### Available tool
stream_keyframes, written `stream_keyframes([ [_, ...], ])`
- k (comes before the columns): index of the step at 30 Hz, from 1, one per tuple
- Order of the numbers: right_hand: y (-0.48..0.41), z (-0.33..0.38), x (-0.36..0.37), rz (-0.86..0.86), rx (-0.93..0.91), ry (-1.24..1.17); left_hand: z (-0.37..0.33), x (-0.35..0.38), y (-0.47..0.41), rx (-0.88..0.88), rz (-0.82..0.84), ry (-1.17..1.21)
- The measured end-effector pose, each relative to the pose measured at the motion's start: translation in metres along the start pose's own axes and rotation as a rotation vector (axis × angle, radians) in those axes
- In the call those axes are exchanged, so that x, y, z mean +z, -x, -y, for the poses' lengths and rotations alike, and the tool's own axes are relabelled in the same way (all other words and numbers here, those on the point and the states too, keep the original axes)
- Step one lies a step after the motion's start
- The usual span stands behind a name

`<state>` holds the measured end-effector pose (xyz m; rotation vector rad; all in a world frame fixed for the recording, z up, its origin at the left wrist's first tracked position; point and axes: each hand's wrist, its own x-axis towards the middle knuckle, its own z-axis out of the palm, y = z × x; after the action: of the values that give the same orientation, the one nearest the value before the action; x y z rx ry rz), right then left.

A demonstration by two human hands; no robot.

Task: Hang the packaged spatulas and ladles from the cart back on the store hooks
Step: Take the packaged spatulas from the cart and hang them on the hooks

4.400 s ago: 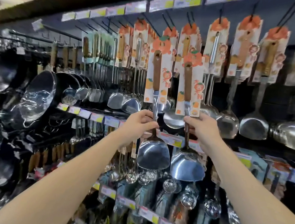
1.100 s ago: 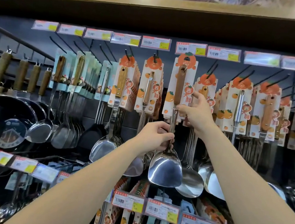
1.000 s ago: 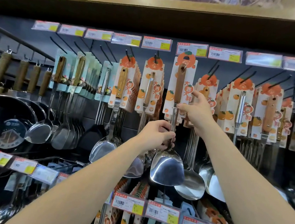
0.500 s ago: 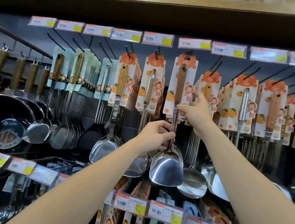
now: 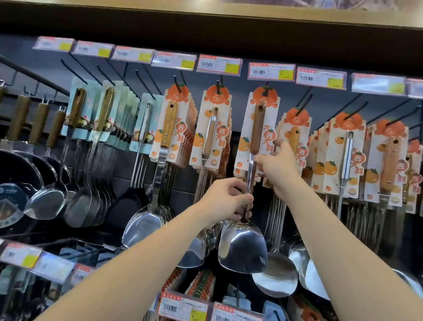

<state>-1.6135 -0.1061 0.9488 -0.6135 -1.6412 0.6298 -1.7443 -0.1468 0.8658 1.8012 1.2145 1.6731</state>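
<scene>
Spatula (image 5: pixel 244 246) — card (image 5: pixel 270 119) top at a hook (image 5: pixel 266 88), blade hanging below. Our left hand (image 5: pixel 224 200) grips its shaft, fingers curled; our right hand (image 5: pixel 274 165) pinches the card's lower edge.

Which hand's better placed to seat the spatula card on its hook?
Likely right: right hand pinches the spatula just below its handle, nearer the hook; left hand grips low on the shaft.
</scene>
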Motion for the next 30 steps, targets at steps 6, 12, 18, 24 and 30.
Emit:
stream_keyframes([
  [6,-0.011,-0.017,0.001,-0.011,0.048,0.029,0.012,0.006,-0.01,-0.029,-0.013,0.0],
  [12,-0.024,-0.034,0.007,0.002,0.053,0.042,0.036,0.019,-0.028,0.005,-0.145,-0.056],
  [18,-0.038,-0.051,0.013,-0.023,0.005,0.163,0.052,0.022,-0.049,-0.025,-0.206,-0.046],
  [24,-0.05,-0.064,0.022,-0.055,0.001,0.24,0.065,0.022,-0.055,-0.012,-0.253,-0.109],
  [30,-0.028,-0.066,0.018,-0.066,0.04,0.227,0.04,0.024,-0.031,0.078,-0.371,-0.182],
])
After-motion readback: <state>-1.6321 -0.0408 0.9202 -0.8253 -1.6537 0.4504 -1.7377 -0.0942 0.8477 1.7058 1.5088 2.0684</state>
